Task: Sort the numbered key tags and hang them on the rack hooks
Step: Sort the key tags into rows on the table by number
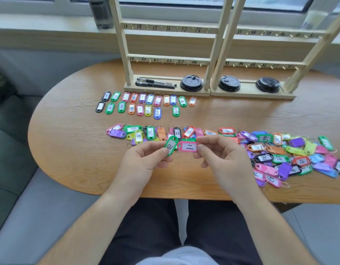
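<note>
Two hands point(144, 161) point(220, 159), two tags point(171, 145) point(188, 146) pinched (green, pink)

A rounded wooden desk point(69, 159) stands with its far edge against a wall under a wide window point(184, 1). Soft daylight falls across the pale sill point(40, 25), where a dark bottle point(101, 12) stands. A grey sofa point(21, 197) runs along the desk's left edge, and grey floor point(322, 226) shows below its right corner.

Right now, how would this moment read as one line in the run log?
left hand: pinches green tag 10 | right hand: pinches pink tag 11 | sorted rows: on table | rack hooks: no tags
</note>
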